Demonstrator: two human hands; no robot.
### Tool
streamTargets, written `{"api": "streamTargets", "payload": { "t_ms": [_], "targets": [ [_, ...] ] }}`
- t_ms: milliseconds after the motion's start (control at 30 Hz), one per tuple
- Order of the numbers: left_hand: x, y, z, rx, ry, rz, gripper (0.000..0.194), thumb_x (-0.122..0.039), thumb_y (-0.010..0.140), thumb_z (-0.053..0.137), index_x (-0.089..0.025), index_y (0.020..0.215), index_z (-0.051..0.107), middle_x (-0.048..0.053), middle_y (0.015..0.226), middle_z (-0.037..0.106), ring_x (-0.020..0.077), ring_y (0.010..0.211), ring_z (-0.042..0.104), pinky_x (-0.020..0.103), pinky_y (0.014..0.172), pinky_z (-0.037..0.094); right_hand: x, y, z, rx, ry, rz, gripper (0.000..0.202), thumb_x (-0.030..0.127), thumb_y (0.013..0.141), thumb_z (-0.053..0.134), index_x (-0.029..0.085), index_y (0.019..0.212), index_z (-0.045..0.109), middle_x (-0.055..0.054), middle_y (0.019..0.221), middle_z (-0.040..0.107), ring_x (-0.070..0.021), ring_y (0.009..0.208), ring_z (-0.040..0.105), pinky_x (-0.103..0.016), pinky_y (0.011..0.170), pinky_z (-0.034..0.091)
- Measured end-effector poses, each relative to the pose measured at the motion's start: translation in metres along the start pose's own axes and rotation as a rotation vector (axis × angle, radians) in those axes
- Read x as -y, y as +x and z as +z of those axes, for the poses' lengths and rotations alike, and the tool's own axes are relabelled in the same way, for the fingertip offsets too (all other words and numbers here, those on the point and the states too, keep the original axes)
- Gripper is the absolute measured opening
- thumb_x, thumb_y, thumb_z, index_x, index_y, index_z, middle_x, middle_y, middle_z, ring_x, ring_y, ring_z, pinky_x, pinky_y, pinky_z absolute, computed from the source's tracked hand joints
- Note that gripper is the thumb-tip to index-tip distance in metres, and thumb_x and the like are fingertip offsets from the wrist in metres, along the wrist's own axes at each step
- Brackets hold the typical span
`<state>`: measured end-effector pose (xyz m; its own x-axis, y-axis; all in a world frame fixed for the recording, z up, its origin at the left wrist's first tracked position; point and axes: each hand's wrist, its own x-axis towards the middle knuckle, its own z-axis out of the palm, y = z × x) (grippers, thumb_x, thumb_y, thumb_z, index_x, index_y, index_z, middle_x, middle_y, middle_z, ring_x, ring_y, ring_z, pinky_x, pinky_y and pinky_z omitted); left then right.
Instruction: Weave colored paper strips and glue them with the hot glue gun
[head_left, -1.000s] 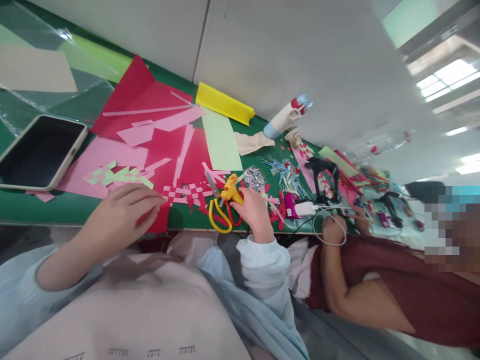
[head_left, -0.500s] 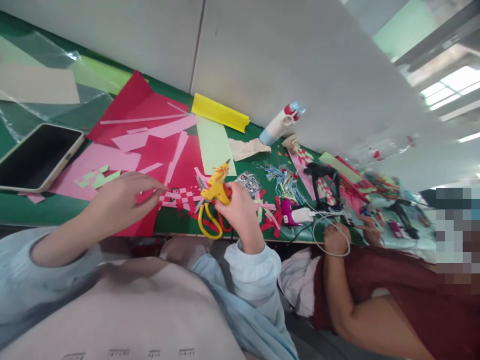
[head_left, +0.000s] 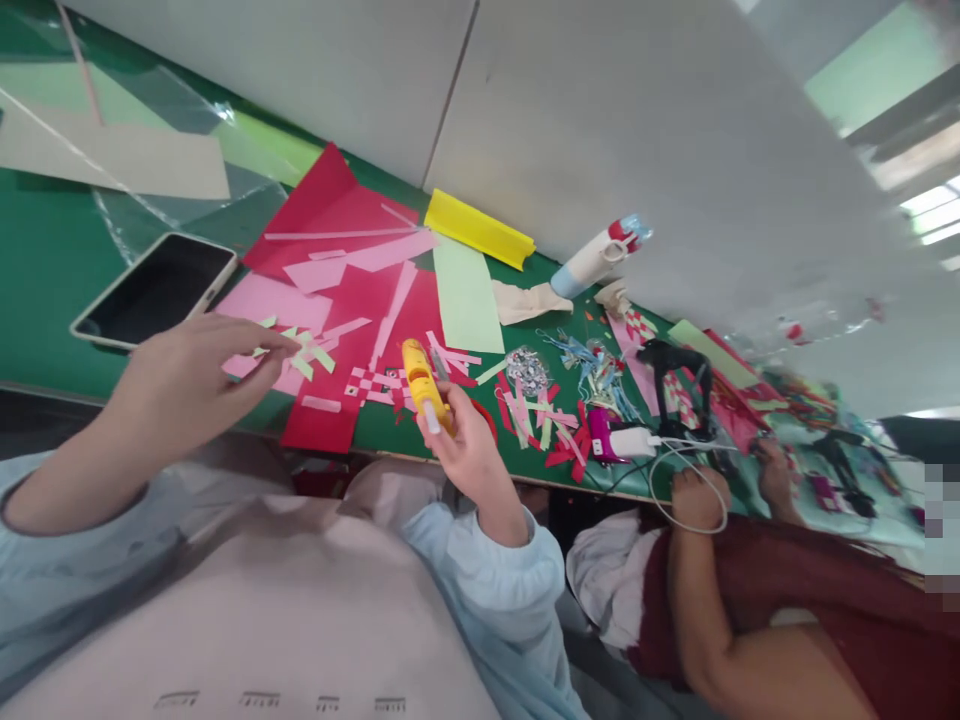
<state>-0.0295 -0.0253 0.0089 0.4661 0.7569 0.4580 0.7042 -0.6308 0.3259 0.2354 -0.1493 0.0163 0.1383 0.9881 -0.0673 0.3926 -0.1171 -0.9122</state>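
My left hand [head_left: 199, 375] reaches over the left of the table, thumb and fingers pinched at a small piece of pale green and pink paper strips [head_left: 306, 350]. My right hand [head_left: 472, 440] grips a small yellow glue gun [head_left: 421, 378], its whitish end turned toward me. A pink and red checkered woven paper piece [head_left: 367, 385] lies between my hands, partly on a red sheet [head_left: 322, 425]. Behind the glue gun, scissor blades [head_left: 439, 365] show; their handles are mostly hidden by my right hand.
A phone [head_left: 154, 285] lies at left. Farther back are a yellow folded strip [head_left: 478, 230] and a bottle [head_left: 596, 258] by the wall. Silver pieces [head_left: 526, 370], paper scraps [head_left: 547, 415] and a cable [head_left: 690, 450] lie at right, beside another person's hand [head_left: 699, 495].
The glue gun has turned in my right hand, its rear end now facing me. My left hand has drawn back left, and the green strips now show at its fingertips. The view has shifted.
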Motion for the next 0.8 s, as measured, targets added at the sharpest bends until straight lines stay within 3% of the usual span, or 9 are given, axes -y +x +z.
{"api": "streamTargets", "payload": {
  "t_ms": [133, 300, 533, 800],
  "targets": [
    [0.01, -0.036, 0.013, 0.028, 0.038, 0.101, 0.031, -0.035, 0.098, 0.046, -0.02, 0.096, 0.073, 0.006, 0.09, 0.076, 0.0229, 0.086, 0.067, 0.034, 0.073, 0.05, -0.003, -0.014, 0.023, -0.022, 0.2, 0.218, 0.029, 0.046, 0.082, 0.066, 0.019, 0.094, 0.064, -0.001, 0.076, 0.063, -0.0117, 0.058, 0.052, -0.024, 0.052, 0.045],
    [0.01, -0.065, 0.032, 0.065, 0.061, 0.185, 0.025, -0.027, 0.097, 0.05, -0.017, 0.103, 0.072, 0.009, 0.096, 0.073, 0.0236, 0.089, 0.063, 0.038, 0.085, 0.053, -0.005, -0.023, 0.047, 0.043, 0.229, 0.372, 0.035, 0.053, 0.081, 0.067, 0.018, 0.086, 0.069, -0.002, 0.073, 0.068, -0.0081, 0.047, 0.044, -0.023, 0.045, 0.04],
    [0.016, -0.074, 0.042, 0.145, 0.06, 0.186, 0.028, -0.028, 0.095, 0.054, -0.021, 0.118, 0.069, 0.012, 0.113, 0.069, 0.027, 0.101, 0.06, 0.043, 0.088, 0.052, -0.003, -0.021, 0.061, 0.105, 0.102, 0.365, 0.042, 0.054, 0.091, 0.057, 0.017, 0.078, 0.07, -0.001, 0.06, 0.066, -0.0077, 0.042, 0.049, -0.022, 0.045, 0.044],
    [0.02, -0.072, 0.044, 0.163, 0.079, 0.221, 0.026, -0.03, 0.095, 0.055, -0.024, 0.115, 0.071, 0.011, 0.113, 0.069, 0.0287, 0.102, 0.06, 0.042, 0.08, 0.048, -0.002, -0.018, 0.066, 0.112, 0.056, 0.36, 0.044, 0.056, 0.094, 0.055, 0.019, 0.073, 0.063, 0.0, 0.057, 0.063, -0.0092, 0.043, 0.055, -0.02, 0.044, 0.046]
  ]
}}
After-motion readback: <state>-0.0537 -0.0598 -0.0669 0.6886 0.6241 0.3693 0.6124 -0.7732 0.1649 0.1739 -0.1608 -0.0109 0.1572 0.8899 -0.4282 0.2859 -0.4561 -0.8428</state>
